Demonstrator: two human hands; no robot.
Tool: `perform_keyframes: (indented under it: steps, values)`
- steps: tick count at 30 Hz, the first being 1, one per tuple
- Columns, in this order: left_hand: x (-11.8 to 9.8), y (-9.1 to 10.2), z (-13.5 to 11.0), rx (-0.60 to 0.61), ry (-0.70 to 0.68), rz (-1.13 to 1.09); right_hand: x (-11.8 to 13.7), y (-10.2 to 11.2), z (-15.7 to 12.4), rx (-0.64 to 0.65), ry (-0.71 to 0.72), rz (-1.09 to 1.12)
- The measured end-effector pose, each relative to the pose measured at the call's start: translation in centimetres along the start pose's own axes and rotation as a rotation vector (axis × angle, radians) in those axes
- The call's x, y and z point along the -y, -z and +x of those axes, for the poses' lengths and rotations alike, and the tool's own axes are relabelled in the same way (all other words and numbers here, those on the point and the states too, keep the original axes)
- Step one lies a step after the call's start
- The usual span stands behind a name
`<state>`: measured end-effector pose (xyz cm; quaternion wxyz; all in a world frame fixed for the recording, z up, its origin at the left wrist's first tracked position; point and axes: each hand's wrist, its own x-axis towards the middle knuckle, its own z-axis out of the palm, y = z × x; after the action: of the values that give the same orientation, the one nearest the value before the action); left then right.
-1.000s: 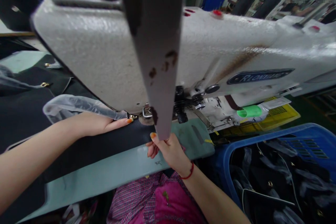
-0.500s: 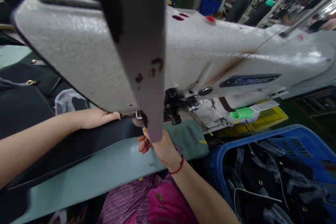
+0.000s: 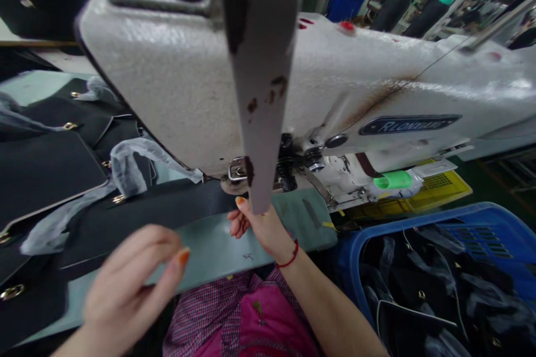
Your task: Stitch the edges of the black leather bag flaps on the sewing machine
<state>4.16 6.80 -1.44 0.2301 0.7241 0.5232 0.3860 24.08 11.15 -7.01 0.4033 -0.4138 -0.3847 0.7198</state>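
My left hand (image 3: 136, 284) is raised over the front of the table, blurred by motion. Its fingers are bent, a gap shows between thumb and palm, and I see nothing in it. A black panel (image 3: 154, 217) lies flat behind it, reaching under the head of a white sewing machine (image 3: 163, 78). My right hand (image 3: 272, 234), with a red string on the wrist, stays just in front of the presser foot area. Its thumb stands apart from loosely curled fingers, and nothing shows between them. A grey upright bar (image 3: 268, 122) covers part of this hand and the needle area.
Black pieces with gold fittings and translucent wrapping strips (image 3: 129, 162) lie on the left. A blue basket (image 3: 355, 256) holding similar pieces stands at the right, near a yellow crate (image 3: 456, 187). The pale green tabletop (image 3: 209, 259) runs along the front.
My left hand has lifted off the black panel and come toward me. The right hand has barely moved. The view has shifted, showing more of the wrapped pieces on the left.
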Motion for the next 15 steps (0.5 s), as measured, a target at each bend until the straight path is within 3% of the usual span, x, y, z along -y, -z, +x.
perform_keyframes:
  steps: [1, 3, 5, 7, 9, 13, 15]
  values:
    - [-0.3, -1.5, -1.3, 0.104, 0.102, -0.159, 0.1, -0.1, -0.1, -0.011, 0.000, -0.006]
    - [-0.5, -4.6, -2.3, 0.166, 0.453, -0.501, 0.4, -0.2, -0.2, -0.029, 0.009, -0.019]
    - [-0.2, -7.3, -1.3, 0.136, 0.687, -0.805, 0.5, -0.2, -0.2, -0.028, 0.029, -0.037]
    - [0.5, -8.7, 0.8, 0.108, 0.788, -0.973, 0.5, -0.1, -0.2, -0.018, 0.049, -0.064]
    - [1.4, -9.1, 2.6, 0.090, 0.863, -0.955, 0.5, 0.0, -0.2, -0.021, 0.069, -0.106]
    - [3.0, -8.2, 3.2, 0.005, 1.087, -0.479, 0.5, 0.3, -0.3, -0.024, 0.087, -0.208]
    - [3.6, -8.0, 2.7, 0.024, 1.136, -0.310, 0.6, 0.3, -0.3, -0.020, 0.091, -0.237]
